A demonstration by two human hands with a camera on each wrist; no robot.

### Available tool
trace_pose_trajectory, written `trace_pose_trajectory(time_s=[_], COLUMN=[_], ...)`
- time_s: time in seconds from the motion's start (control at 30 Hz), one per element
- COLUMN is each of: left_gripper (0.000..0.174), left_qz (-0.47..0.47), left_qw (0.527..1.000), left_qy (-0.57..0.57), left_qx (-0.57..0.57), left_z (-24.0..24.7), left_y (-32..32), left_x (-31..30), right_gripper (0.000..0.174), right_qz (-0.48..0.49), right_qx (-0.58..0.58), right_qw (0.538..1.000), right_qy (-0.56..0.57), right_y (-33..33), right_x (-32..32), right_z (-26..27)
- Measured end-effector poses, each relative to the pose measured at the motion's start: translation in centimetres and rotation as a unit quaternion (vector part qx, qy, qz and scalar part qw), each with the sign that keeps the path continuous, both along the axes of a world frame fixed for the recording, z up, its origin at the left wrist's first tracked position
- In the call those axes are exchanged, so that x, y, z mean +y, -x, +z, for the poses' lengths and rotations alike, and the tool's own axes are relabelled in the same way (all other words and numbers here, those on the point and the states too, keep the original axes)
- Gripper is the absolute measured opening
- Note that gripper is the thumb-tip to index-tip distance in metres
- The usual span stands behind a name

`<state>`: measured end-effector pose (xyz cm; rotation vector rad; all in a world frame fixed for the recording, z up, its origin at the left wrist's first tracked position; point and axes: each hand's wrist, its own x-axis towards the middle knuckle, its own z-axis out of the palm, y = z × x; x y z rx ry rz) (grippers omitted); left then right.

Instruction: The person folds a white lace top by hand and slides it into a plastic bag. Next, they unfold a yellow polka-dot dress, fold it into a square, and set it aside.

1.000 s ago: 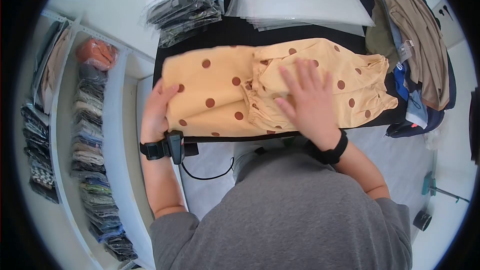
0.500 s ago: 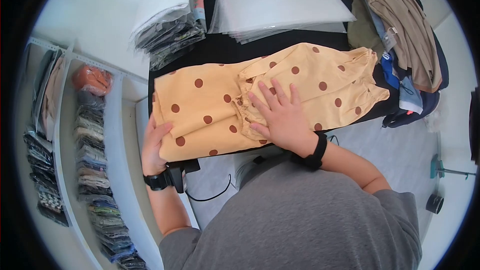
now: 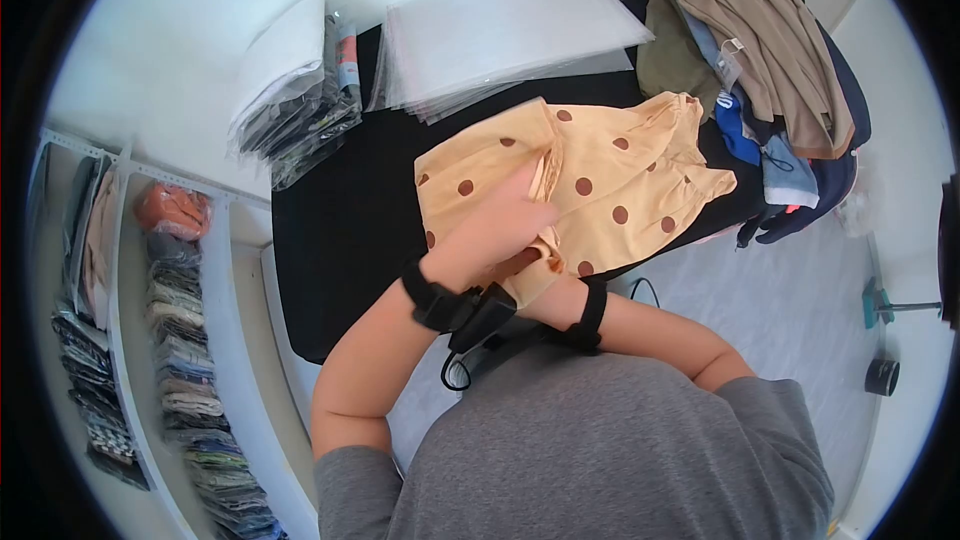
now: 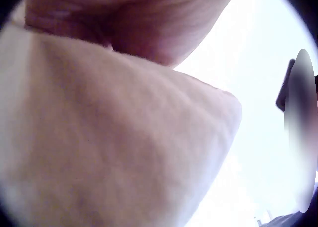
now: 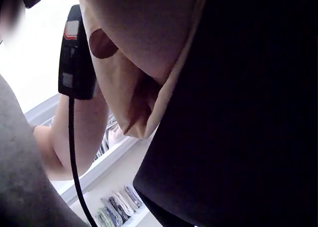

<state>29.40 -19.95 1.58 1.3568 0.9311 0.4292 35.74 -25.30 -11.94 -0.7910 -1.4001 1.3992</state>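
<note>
A yellow garment with brown dots [image 3: 620, 180] lies on the black-covered table, its left part folded over towards the middle. In the head view the left hand [image 3: 505, 215] grips the folded part, its fingers blurred at the gathered edge. The right hand [image 3: 553, 302] reaches in under the fold from the front edge; cloth hides its fingers. Cloth [image 4: 124, 132] fills much of the left wrist view, below the left hand [image 4: 164, 28]. In the right wrist view, the right hand [image 5: 149, 28] is against the dotted cloth [image 5: 117, 83], fingertips unclear.
Clear plastic bags [image 3: 510, 30] lie at the table's back, with packed clothes [image 3: 295, 90] to their left. Loose clothes [image 3: 770, 40] are heaped at the back right. Shelves of bagged garments [image 3: 185, 340] stand left. A cable [image 5: 74, 157] hangs from the left wrist device.
The left hand has moved right, bringing the garment's left end over towards the middle. The right hand has gone from lying spread on top to under the fold. The head view has shifted.
</note>
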Motion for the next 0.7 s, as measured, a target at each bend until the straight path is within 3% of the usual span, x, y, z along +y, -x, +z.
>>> trace_pose_trajectory(time_s=[0.13,0.17,0.2,0.23,0.3,0.33,0.37,0.4,0.43,0.47,0.5,0.57,0.67,0.7], left_gripper=[0.068,0.069,0.071,0.071,0.073,0.073,0.071,0.07,0.07,0.067,0.064,0.057,0.052,0.05], left_qz=[0.0,-0.005,-0.008,-0.007,-0.045,-0.041,-0.076,-0.108,-0.103,-0.129,-0.151,-0.108,-0.103,-0.086], left_qw=[0.996,0.998,0.999,0.999,0.992,0.992,0.996,0.983,0.984,0.933,0.84,0.848,0.817,0.771], left_qy=[-0.09,-0.065,-0.038,-0.036,0.094,0.099,-0.025,-0.148,-0.143,-0.33,-0.502,-0.488,-0.509,-0.565], left_qx=[-0.005,-0.005,-0.006,-0.007,0.076,0.072,0.028,-0.015,-0.02,0.061,0.142,0.179,0.252,0.282], left_z=[-2.4,-1.7,-1.1,-1.0,-0.9,-0.6,-0.1,0.2,0.3,0.4,0.2,-0.9,-4.0,-5.4], left_y=[-1.0,-0.8,-0.5,-0.1,1.2,2.2,3.5,4.8,6.3,7.9,8.9,9.3,8.6,8.3], left_x=[0.0,-0.1,-0.3,-0.5,-1.1,-2.0,-3.3,-4.4,-4.9,-5.3,-6.0,-7.5,-8.5,-8.4], right_gripper=[0.033,0.036,0.039,0.039,0.044,0.043,0.042,0.037,0.031,0.027,0.022,0.019,0.03,0.03], right_qz=[0.043,0.019,-0.004,-0.003,0.023,0.066,0.109,0.145,0.179,0.216,0.249,0.215,0.078,0.057], right_qx=[0.01,-0.155,-0.317,-0.317,-0.356,-0.398,-0.44,-0.425,-0.41,-0.466,-0.517,-0.574,-0.543,-0.516], right_qw=[0.999,0.984,0.937,0.937,0.878,0.862,0.842,0.854,0.863,0.843,0.814,0.783,0.804,0.816], right_qy=[-0.03,-0.09,-0.146,-0.143,-0.32,-0.306,-0.292,-0.264,-0.233,-0.162,-0.09,-0.11,-0.228,-0.255], right_y=[-1.9,-2.7,-3.6,-4.7,-7.5,-9.1,-10.7,-12.0,-13.1,-14.2,-14.9,-14.5,-9.3,-7.1], right_x=[-0.8,-1.2,-1.7,-2.1,-3.1,-3.4,-3.6,-3.4,-3.0,-2.6,-2.1,-0.5,3.3,5.5], right_z=[3.8,4.5,5.1,5.5,6.4,7.3,8.4,9.6,11.2,13.6,16.2,20.1,20.5,19.1])
